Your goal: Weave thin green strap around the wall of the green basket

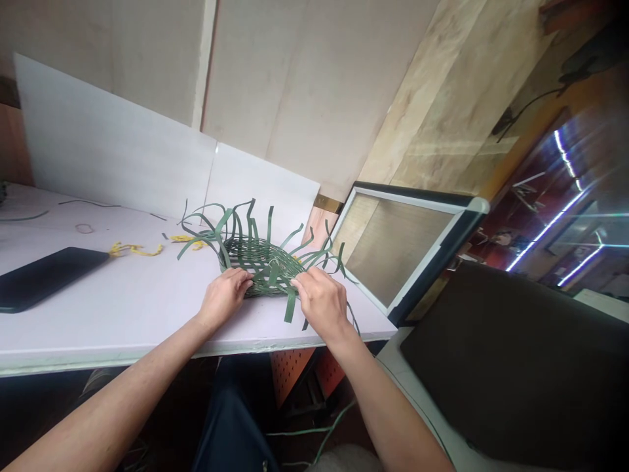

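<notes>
A partly woven green basket (255, 252) rests on the white tabletop near its front edge. Loose flat strips stick up and curl outward all round its rim. My left hand (227, 294) pinches the near left side of the basket, fingers closed on the rim. On the near right side, my right hand (322, 298) grips the rim too, with thumb and fingers pressed together. A short green strip (289, 306) hangs down between the hands. The exact strands under my fingertips are hidden.
Left on the table (147, 314) lies a black phone (54, 275) with a yellow cord (135, 249). Yellow bits (189, 242) lie behind the basket. A framed mesh panel (393, 242) leans at the right, beside a large dark surface (521, 367). White boards (113, 144) stand along the back.
</notes>
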Demonstrator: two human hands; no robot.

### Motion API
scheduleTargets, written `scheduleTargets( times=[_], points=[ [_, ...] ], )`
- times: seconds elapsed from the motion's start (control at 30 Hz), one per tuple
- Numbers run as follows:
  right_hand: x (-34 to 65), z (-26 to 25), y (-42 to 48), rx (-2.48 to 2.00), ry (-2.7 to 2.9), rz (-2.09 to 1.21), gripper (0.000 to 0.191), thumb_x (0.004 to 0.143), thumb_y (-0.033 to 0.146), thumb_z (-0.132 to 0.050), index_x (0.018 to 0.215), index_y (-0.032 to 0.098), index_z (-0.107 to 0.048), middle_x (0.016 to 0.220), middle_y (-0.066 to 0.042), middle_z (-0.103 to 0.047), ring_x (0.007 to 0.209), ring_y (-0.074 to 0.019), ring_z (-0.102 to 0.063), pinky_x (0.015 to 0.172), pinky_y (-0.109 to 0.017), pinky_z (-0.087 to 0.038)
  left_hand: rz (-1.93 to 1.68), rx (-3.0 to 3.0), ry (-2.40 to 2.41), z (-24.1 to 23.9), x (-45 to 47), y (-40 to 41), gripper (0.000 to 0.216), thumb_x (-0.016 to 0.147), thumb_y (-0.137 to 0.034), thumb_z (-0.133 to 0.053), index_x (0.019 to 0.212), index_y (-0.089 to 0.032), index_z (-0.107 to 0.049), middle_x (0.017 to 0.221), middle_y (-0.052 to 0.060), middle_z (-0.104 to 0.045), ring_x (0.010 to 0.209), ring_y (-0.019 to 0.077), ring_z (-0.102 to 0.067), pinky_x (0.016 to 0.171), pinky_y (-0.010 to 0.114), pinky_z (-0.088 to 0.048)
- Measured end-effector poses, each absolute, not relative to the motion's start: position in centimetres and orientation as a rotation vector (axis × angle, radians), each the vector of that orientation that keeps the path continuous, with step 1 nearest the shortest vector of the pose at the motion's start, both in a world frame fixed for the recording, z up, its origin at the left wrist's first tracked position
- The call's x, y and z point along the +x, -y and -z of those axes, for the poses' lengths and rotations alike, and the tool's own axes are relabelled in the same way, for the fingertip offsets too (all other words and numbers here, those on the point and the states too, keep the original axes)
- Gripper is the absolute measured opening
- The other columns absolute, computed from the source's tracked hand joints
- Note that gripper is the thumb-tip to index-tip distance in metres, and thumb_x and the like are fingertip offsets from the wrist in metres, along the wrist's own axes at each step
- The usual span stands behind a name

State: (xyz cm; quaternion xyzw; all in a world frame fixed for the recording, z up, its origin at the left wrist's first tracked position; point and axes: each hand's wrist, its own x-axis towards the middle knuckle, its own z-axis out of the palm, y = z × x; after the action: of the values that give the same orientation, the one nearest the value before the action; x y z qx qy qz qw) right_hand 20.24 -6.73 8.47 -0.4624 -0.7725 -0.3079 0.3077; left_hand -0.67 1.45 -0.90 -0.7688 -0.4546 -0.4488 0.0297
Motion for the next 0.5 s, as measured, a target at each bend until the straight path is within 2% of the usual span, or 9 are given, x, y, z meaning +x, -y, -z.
scheduleTargets(
  times=[0.1, 0.23, 0.33, 0.5],
  points=[
    [20.4, -9.5, 4.4, -1.371, 2.134, 0.403, 0.027, 0.094, 0.024, -0.054, 0.07, 0.019, -0.065, 0.072, -0.001, -0.06, 0.065, -0.0127, -0.05, 0.057, -0.025, -0.028, 1.386, -2.371, 1.398, 0.9, -0.7, -1.5, 0.025, 0.094, -0.029, -0.042, 0.092, -0.02, -0.065, 0.094, 0.008, -0.07, 0.091, 0.0242, -0.063, 0.076, 0.034, -0.049],
    [20.3, -9.9, 1.4, -1.472, 2.287, -0.112, 0.026, 0.083, 0.025, -0.062, 0.058, 0.02, -0.066, 0.054, 0.004, -0.054, 0.054, -0.0103, -0.049, 0.051, -0.022, -0.029, 1.393, -2.379, 1.389, 0.9, -0.7, -1.5, 0.026, 0.094, -0.03, -0.041, 0.093, -0.02, -0.065, 0.093, 0.008, -0.07, 0.089, 0.0239, -0.063, 0.076, 0.035, -0.049],
    [19.2, -9.2, 0.0, -1.537, 2.299, -0.122, 0.025, 0.077, 0.022, -0.065, 0.053, 0.021, -0.064, 0.047, 0.004, -0.05, 0.048, -0.0096, -0.046, 0.049, -0.022, -0.028, 1.403, -2.385, 1.386, 0.8, -0.7, -1.4, 0.026, 0.094, -0.03, -0.041, 0.092, -0.019, -0.065, 0.09, 0.008, -0.069, 0.088, 0.0241, -0.063, 0.075, 0.035, -0.049],
    [17.6, -8.7, -0.1, -1.673, 2.233, -0.034, 0.025, 0.072, 0.014, -0.067, 0.049, 0.02, -0.059, 0.052, 0.001, -0.054, 0.05, -0.0114, -0.045, 0.052, -0.025, -0.027, 1.443, -2.387, 1.388, 0.5, -0.9, -1.4, 0.026, 0.092, -0.029, -0.044, 0.101, -0.019, -0.065, 0.099, 0.008, -0.071, 0.091, 0.0237, -0.065, 0.079, 0.035, -0.05]
  ],
)
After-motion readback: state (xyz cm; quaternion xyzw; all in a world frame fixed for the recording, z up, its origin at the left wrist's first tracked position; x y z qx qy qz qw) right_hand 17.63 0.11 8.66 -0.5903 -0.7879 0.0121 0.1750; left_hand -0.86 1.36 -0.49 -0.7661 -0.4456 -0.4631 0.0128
